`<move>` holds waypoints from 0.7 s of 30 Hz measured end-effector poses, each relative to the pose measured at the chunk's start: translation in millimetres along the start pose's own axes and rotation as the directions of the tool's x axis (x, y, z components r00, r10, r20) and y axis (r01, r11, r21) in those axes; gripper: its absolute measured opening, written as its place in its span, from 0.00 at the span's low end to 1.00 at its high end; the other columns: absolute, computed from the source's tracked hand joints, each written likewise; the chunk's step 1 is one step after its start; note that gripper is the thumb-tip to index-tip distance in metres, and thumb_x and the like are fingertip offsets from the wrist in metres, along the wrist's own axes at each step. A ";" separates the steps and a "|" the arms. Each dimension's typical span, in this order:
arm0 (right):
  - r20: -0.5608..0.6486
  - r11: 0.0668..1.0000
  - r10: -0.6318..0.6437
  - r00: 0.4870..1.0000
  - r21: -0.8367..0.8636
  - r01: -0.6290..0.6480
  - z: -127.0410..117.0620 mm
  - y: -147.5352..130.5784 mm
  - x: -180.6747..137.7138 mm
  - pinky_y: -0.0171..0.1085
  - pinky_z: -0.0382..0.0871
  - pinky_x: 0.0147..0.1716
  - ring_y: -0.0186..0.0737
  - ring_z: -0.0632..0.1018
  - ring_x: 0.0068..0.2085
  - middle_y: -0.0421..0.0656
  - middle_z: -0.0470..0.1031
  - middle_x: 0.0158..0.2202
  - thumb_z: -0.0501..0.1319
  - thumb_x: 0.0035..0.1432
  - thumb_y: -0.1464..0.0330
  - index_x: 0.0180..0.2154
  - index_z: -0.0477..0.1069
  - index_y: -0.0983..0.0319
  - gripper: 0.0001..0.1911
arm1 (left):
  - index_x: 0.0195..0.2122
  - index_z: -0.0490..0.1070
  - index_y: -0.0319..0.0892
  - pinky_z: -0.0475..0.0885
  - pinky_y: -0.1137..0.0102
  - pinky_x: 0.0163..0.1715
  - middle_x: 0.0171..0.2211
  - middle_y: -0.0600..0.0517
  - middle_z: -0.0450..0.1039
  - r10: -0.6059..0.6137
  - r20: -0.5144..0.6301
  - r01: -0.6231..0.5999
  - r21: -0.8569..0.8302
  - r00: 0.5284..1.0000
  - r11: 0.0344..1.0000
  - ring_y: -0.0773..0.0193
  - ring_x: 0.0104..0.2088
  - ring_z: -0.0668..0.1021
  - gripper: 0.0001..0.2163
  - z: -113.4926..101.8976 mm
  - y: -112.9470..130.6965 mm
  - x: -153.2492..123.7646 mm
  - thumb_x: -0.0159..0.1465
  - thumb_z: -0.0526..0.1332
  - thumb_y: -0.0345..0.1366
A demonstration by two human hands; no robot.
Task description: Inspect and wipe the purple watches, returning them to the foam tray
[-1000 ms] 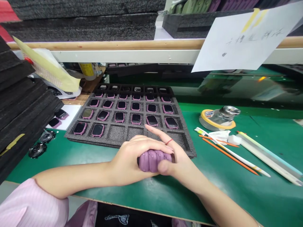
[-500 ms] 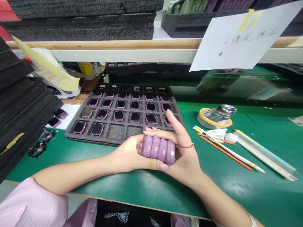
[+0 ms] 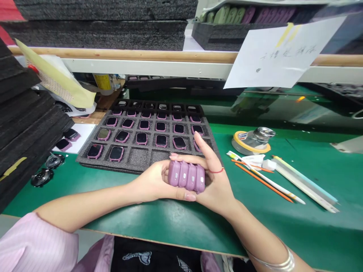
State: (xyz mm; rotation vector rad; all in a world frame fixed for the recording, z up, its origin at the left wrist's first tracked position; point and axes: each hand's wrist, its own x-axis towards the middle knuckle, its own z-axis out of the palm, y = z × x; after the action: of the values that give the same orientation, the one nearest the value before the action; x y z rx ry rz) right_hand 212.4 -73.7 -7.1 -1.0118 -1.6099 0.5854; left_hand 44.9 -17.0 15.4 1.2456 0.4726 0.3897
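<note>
Hands together, the left hand and right hand clamp four pink smartwatches side by side, their narrow edges up, with one right finger raised. The watches are held just above a green bench mat, near the corner of a foam tray holding rows of similar watches, with some pockets vacant. To the right lie a tape roll, a glass bottle and orange sticks. Dark foam sheets fill a shelf above.
</note>
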 end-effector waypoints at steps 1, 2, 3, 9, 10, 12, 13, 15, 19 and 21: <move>0.005 1.000 -0.001 1.000 -0.002 0.001 -0.4 0.7 0.1 0.44 0.78 0.57 0.47 0.82 0.53 0.43 0.61 0.70 0.76 0.48 0.71 0.71 0.48 0.44 0.57 | 0.44 0.77 0.39 0.75 0.62 0.51 0.40 0.50 0.81 -0.004 0.014 0.005 -0.006 1.000 1.000 0.58 0.44 0.82 0.20 -1.5 -0.8 -0.2 0.51 0.76 0.33; 0.010 1.000 -0.002 1.000 -0.005 0.003 -0.9 1.5 0.1 0.45 0.78 0.58 0.47 0.82 0.54 0.43 0.62 0.69 0.76 0.48 0.71 0.71 0.48 0.44 0.57 | 0.45 0.77 0.39 0.75 0.61 0.51 0.41 0.49 0.81 -0.010 0.024 0.011 -0.015 1.000 1.000 0.58 0.44 0.82 0.20 -3.2 -1.8 -0.4 0.50 0.76 0.33; 0.017 1.000 -0.004 1.000 -0.008 0.004 -1.5 2.4 0.3 0.45 0.78 0.58 0.47 0.82 0.54 0.44 0.65 0.68 0.77 0.48 0.71 0.71 0.48 0.45 0.58 | 0.46 0.76 0.39 0.75 0.60 0.51 0.42 0.47 0.81 -0.017 0.031 0.018 -0.027 0.999 0.999 0.57 0.45 0.82 0.21 -5.0 -2.8 -0.8 0.50 0.76 0.33; 0.046 0.998 -0.032 0.998 -0.048 0.034 -2.5 2.5 2.1 0.48 0.78 0.57 0.48 0.82 0.52 0.44 0.77 0.58 0.75 0.50 0.71 0.72 0.43 0.48 0.58 | 0.46 0.76 0.38 0.74 0.63 0.50 0.43 0.44 0.80 -0.042 0.077 0.056 -0.189 0.996 0.980 0.58 0.44 0.82 0.21 -13.0 -7.4 -0.8 0.56 0.73 0.45; 0.040 0.998 -0.034 0.999 -0.055 0.036 -2.0 1.3 2.2 0.47 0.79 0.56 0.47 0.83 0.52 0.44 0.78 0.57 0.75 0.50 0.71 0.72 0.44 0.49 0.58 | 0.44 0.76 0.37 0.75 0.65 0.48 0.41 0.45 0.80 -0.045 0.073 0.058 -0.199 0.996 0.978 0.59 0.42 0.82 0.20 -13.3 -7.7 -0.5 0.57 0.72 0.47; 0.027 0.997 -0.036 0.999 -0.063 0.038 -0.6 -1.4 2.0 0.46 0.80 0.55 0.47 0.83 0.51 0.44 0.79 0.56 0.76 0.50 0.70 0.72 0.44 0.50 0.58 | 0.40 0.75 0.37 0.74 0.66 0.44 0.38 0.46 0.79 -0.042 0.052 0.050 -0.174 0.998 0.983 0.61 0.39 0.81 0.20 -12.9 -8.1 0.0 0.58 0.70 0.49; 0.023 0.997 -0.038 0.999 -0.069 0.040 0.0 -2.5 1.8 0.46 0.80 0.55 0.47 0.83 0.51 0.45 0.78 0.56 0.76 0.50 0.69 0.72 0.44 0.50 0.58 | 0.39 0.74 0.37 0.74 0.66 0.44 0.37 0.46 0.79 -0.033 0.042 0.039 -0.152 0.999 0.988 0.61 0.38 0.80 0.20 -12.4 -8.2 0.1 0.58 0.70 0.50; 0.016 0.994 -0.056 0.998 -0.096 0.057 1.1 -4.0 1.2 0.45 0.80 0.54 0.47 0.83 0.51 0.46 0.77 0.58 0.76 0.49 0.70 0.72 0.45 0.51 0.58 | 0.39 0.73 0.37 0.75 0.64 0.44 0.37 0.46 0.78 -0.018 0.042 0.023 -0.127 0.999 0.992 0.60 0.38 0.80 0.21 -10.7 -8.0 -0.1 0.58 0.70 0.51; 0.027 0.980 -0.123 0.992 -0.156 0.126 1.6 -3.7 0.0 0.43 0.80 0.54 0.47 0.83 0.52 0.46 0.73 0.62 0.73 0.51 0.73 0.72 0.46 0.50 0.56 | 0.40 0.72 0.38 0.76 0.64 0.46 0.36 0.47 0.78 0.046 0.015 -0.045 -0.056 0.999 0.997 0.60 0.39 0.80 0.18 -5.9 -4.9 -1.4 0.60 0.69 0.49; 0.039 0.976 -0.138 0.990 -0.164 0.143 1.6 -3.1 -0.7 0.44 0.81 0.54 0.48 0.82 0.53 0.47 0.71 0.64 0.73 0.52 0.72 0.72 0.46 0.49 0.55 | 0.38 0.72 0.39 0.75 0.65 0.47 0.36 0.49 0.78 0.076 -0.012 -0.076 0.011 0.997 0.997 0.62 0.38 0.80 0.15 -4.2 -2.7 -2.0 0.62 0.68 0.46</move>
State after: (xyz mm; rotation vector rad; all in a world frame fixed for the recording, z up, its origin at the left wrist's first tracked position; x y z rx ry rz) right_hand 209.9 -75.7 -5.5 -1.0047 -1.7613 0.3752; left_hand 41.0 -15.5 12.0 1.2743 0.4390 0.4604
